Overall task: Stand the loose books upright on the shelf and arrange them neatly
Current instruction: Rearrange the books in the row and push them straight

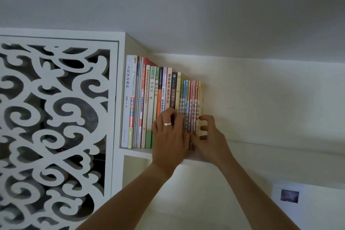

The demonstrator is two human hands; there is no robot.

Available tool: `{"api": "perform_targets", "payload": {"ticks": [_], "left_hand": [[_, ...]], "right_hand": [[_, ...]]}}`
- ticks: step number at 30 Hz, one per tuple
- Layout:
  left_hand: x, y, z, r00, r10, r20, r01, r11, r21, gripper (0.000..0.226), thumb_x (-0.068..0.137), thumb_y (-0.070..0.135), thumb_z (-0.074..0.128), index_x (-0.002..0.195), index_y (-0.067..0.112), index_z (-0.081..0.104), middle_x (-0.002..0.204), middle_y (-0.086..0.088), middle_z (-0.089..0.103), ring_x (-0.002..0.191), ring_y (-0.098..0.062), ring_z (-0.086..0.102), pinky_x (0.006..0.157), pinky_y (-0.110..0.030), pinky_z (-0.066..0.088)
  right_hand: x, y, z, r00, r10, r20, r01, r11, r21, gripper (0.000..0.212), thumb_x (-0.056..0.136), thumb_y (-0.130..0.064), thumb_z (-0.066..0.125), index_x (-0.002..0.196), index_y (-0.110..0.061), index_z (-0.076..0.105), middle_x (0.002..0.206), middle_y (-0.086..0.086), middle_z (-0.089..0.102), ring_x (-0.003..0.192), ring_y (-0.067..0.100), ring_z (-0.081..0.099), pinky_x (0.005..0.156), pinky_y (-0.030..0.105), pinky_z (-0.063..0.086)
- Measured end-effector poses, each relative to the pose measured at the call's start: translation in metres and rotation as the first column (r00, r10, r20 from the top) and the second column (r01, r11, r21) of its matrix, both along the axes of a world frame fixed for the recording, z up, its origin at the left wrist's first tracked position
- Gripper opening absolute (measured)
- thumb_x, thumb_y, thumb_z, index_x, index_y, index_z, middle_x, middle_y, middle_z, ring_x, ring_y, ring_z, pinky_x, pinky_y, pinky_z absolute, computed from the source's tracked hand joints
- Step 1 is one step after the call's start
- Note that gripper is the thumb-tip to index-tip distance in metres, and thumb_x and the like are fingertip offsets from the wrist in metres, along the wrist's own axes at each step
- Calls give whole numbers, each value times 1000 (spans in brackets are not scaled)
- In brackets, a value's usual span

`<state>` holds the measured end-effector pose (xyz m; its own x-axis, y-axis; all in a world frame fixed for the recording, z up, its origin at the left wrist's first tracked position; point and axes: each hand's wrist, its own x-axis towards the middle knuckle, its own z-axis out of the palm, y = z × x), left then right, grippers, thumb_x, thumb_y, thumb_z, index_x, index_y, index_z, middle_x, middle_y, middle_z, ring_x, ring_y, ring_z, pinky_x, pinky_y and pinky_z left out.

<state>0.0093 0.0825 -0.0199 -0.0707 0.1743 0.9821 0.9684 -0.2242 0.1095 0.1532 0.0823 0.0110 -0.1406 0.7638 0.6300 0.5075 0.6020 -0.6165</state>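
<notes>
Mid-frame, the books [162, 102] stand upright on the shelf [138, 152]. Left hand [169, 136] lies flat on spines; right hand [209, 136] curls, fingers loosely spread, at the row's end. Best press spines flush while squeezing leftward.

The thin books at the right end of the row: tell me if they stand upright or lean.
Upright. The thin books show vertical spines, packed against the taller ones, with the left hand and right hand pressed on them.

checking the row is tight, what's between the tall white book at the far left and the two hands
In the head view, upright books fill the stretch from the tall white book to the left hand and right hand, spines side by side, no visible gap.
</notes>
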Motion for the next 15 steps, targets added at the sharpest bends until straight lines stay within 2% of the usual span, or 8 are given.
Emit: {"api": "perform_targets", "payload": {"ticks": [4, 6, 7, 8, 10, 15], "left_hand": [[-1, -1, -3, 999, -29, -19, 28, 999, -24, 37, 86, 22, 62, 123, 20, 63, 138, -12, 49, 130, -30, 43, 106, -44, 44], [-1, 0, -4, 1000, -21, -24, 20, 999, -29, 37, 87, 22, 62, 124, 21, 63, 139, -11, 48, 132, -29, 42, 107, -44, 43], [0, 0, -4, 999, -22, -25, 21, 999, -31, 37, 87, 23, 61, 124, 21, 63, 139, -11, 48, 132, -29, 42, 108, -45, 43], [0, 1, -5, 999, -23, -24, 22, 999, -30, 37, 88, 24, 61, 125, 21, 63, 140, -11, 49, 133, -29, 42, 108, -45, 43], [0, 1, -5, 1000, -24, -21, 23, 999, -24, 38, 89, 25, 63, 127, 21, 64, 140, -10, 49, 133, -29, 42, 109, -44, 42], [2, -1, -5, 1000, 4, -18, -4, 1000, 2, 42, 88, 23, 65, 129, 17, 62, 139, -11, 49, 131, -27, 43, 107, -41, 41]], "right_hand": [[0, 4, -4, 999, -33, 4, 33, 999, 20, 57, 92, -25, 73, 139, -24, 41, 127, 2, 67, 90, 15, 66, 59, 0, 43], [-1, 3, -7, 1000, -24, 2, 24, 999, 36, 57, 94, -25, 71, 142, -25, 41, 130, 1, 67, 94, 15, 69, 65, 0, 47], [-1, 2, -8, 1000, -22, 1, 22, 999, 46, 57, 95, -26, 70, 145, -25, 41, 133, 0, 66, 100, 17, 71, 75, 6, 51], [-2, 1, -9, 1000, -25, 1, 25, 998, 57, 58, 96, -27, 68, 147, -25, 40, 135, 0, 65, 106, 19, 71, 84, 17, 55], [-1, -1, -11, 999, -47, 2, 46, 996, 74, 56, 98, -28, 65, 148, -26, 40, 139, 1, 63, 112, 22, 70, 94, 33, 58], [-1, 1, -15, 995, -100, 2, 99, 987, 129, 55, 99, -33, 63, 148, -27, 40, 136, -1, 65, 112, 21, 70, 92, 36, 60]]}}
